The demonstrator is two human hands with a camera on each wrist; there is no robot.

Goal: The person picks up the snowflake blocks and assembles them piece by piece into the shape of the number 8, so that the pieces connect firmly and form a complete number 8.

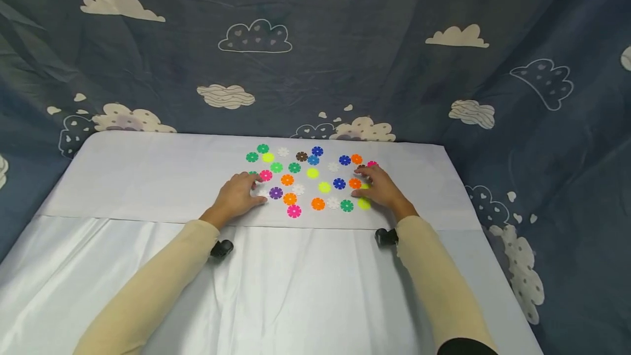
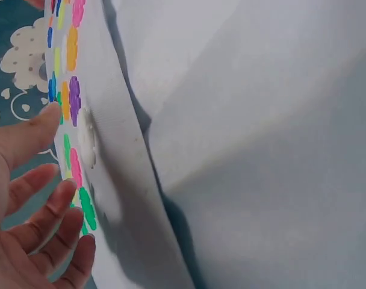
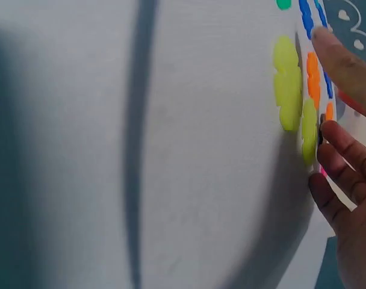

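Note:
Many flat, notched plastic discs, like snowflake-shaped building discs, lie spread over the far middle of the white table. At the left edge of the spread is my left hand (image 1: 237, 196), its fingers apart and loosely bent, with a pink disc (image 1: 265, 175) and a purple disc (image 1: 276, 193) nearest. My right hand (image 1: 383, 189) is over the right edge, thumb and fingers spread around an orange disc (image 1: 355, 183) and a yellow disc (image 1: 364, 203). Neither hand grips a disc. In the left wrist view a white disc (image 2: 86, 138) and a green disc (image 2: 87, 208) lie beside the fingers.
The white table cover (image 1: 291, 278) has a fold line running across it in front of the discs. Behind the table hangs a dark blue curtain (image 1: 384, 81) with cloud prints. A small black camera (image 1: 222, 248) sits at the left wrist, another (image 1: 385, 237) at the right.

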